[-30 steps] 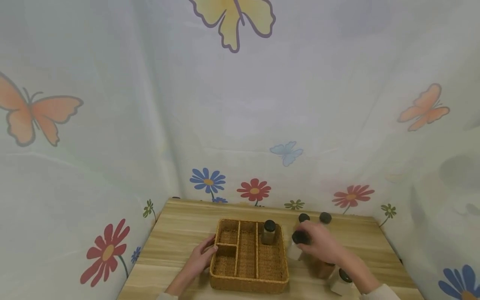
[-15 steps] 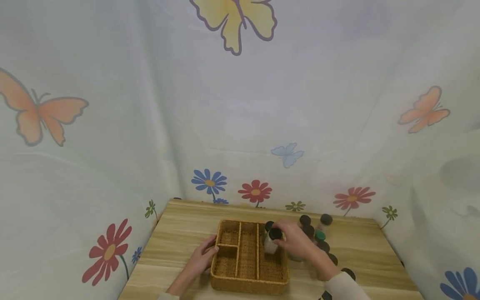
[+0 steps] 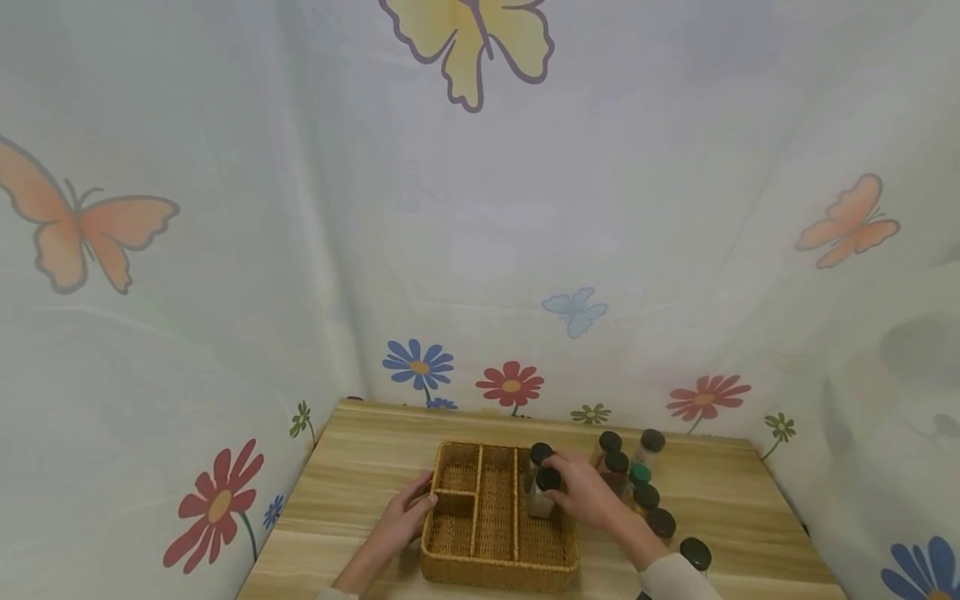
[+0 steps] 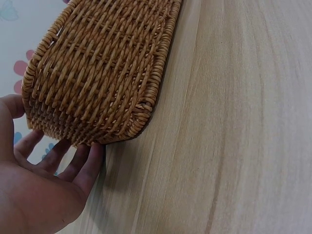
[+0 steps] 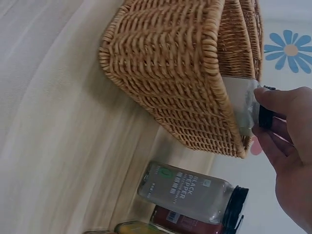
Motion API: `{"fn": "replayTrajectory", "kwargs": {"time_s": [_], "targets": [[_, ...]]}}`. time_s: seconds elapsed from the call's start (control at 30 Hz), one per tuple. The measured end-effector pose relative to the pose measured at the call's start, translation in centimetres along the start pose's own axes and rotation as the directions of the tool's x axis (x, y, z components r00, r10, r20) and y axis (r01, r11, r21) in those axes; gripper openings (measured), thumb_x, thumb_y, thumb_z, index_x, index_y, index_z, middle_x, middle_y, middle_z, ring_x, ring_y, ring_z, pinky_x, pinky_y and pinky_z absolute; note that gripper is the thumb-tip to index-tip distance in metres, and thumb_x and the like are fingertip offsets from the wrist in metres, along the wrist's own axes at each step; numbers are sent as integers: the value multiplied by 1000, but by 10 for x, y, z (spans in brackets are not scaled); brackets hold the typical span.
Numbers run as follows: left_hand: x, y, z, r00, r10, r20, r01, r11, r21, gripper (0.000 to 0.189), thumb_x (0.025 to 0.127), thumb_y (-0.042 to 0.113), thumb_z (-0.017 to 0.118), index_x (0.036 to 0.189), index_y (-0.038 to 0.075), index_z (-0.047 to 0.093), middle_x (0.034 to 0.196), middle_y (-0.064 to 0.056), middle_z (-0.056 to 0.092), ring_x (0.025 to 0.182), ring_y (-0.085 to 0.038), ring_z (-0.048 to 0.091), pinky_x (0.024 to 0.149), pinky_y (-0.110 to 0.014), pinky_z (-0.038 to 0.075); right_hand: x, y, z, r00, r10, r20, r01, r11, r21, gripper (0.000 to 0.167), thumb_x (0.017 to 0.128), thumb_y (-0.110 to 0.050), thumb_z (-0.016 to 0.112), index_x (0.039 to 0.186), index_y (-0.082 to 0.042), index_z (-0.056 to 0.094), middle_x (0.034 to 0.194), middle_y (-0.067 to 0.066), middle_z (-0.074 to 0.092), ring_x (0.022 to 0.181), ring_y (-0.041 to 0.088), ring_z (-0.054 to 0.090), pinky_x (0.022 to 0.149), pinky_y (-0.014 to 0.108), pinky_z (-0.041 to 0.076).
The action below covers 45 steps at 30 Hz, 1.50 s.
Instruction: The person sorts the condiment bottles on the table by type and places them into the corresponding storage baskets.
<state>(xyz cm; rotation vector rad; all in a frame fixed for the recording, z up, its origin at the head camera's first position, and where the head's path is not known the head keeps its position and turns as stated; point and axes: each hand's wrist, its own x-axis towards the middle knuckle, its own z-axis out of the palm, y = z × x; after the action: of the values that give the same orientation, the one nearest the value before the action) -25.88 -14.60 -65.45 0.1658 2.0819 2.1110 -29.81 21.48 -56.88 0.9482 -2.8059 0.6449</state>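
Observation:
A wicker basket (image 3: 498, 577) with several compartments sits on the wooden table. My left hand (image 3: 400, 521) grips its left wall, thumb at the rim and fingers along the outside, also seen in the left wrist view. By its black lid my right hand (image 3: 588, 490) pinches a spice jar (image 3: 542, 502) with pale contents. This jar is upright inside the long right compartment, just in front of another black-lidded jar (image 3: 540, 454). In the right wrist view the held jar's lower part is hidden behind the basket wall.
Right of the basket stand several more spice jars, among them a black pepper jar (image 5: 187, 191), a green-lidded one (image 3: 640, 475) and a black-lidded one (image 3: 696, 553) nearer the front. A printed curtain (image 3: 480, 208) surrounds the table (image 3: 375, 433).
My right hand has carried the pale jar left from the group of jars, over the basket's rim, and down into the right compartment. My left hand has stayed on the basket.

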Motion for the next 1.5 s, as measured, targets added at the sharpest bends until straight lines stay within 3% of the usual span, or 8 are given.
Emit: {"fn": "replayTrajectory", "kwargs": {"time_s": [0.2,0.37,0.6,0.77,0.93,1.2,1.4,1.5], "targets": [[0,1,1,1000,5,-9,-5,1000,-1,63,111,20,58,164,0,32,164,-33,33,146,-53,40,102,-56,58,-1,-1,-9,999,40,27,-41,999,31,45,92,-15,85,131,0,68,126,16,69,112,34,69,89,50,63],[0,0,1,1000,11,-9,-11,1000,11,61,111,18,57,164,0,33,164,-33,34,147,-53,38,104,-56,57,-13,0,-39,999,54,11,-54,997,57,44,91,-15,85,129,0,70,123,13,72,109,31,70,88,47,64],[1,2,-1,999,32,-23,-31,999,41,61,110,20,59,163,1,36,163,-32,36,147,-54,39,103,-56,57,-53,15,-86,994,-67,-87,63,997,-42,34,84,-10,90,113,-4,74,102,5,70,90,24,70,76,36,64],[3,3,-2,999,36,-37,-34,998,61,63,109,21,61,163,1,37,163,-30,38,147,-53,39,108,-56,54,-90,28,-110,999,49,16,-49,999,-17,30,88,-17,88,113,-7,74,109,6,73,97,25,72,83,41,65],[3,-1,-2,999,34,-32,-32,998,59,63,109,23,62,163,1,37,162,-30,39,147,-52,39,109,-56,53,-129,39,-125,981,178,78,-181,983,36,30,89,-19,87,112,-6,72,106,2,70,94,25,69,78,37,63],[1,-6,-1,999,37,4,-37,999,26,65,109,22,61,164,-1,33,163,-34,35,147,-55,38,105,-55,56,-172,68,-123,913,350,210,-365,930,37,39,86,-27,89,112,-4,73,106,3,70,94,29,68,75,40,62],[1,-5,0,1000,15,7,-15,1000,2,65,110,21,60,164,-1,31,164,-34,32,147,-54,39,104,-54,57,-191,86,-106,937,295,187,-305,952,30,37,85,-25,90,109,-4,72,100,-3,69,85,16,66,69,32,59],[1,-3,-2,1000,13,3,-13,1000,-3,65,110,22,60,164,-1,31,164,-35,31,146,-54,39,105,-55,56,-192,91,-100,934,312,176,-327,943,63,38,86,-26,90,111,-3,71,100,-2,71,84,12,65,70,34,60]]}}
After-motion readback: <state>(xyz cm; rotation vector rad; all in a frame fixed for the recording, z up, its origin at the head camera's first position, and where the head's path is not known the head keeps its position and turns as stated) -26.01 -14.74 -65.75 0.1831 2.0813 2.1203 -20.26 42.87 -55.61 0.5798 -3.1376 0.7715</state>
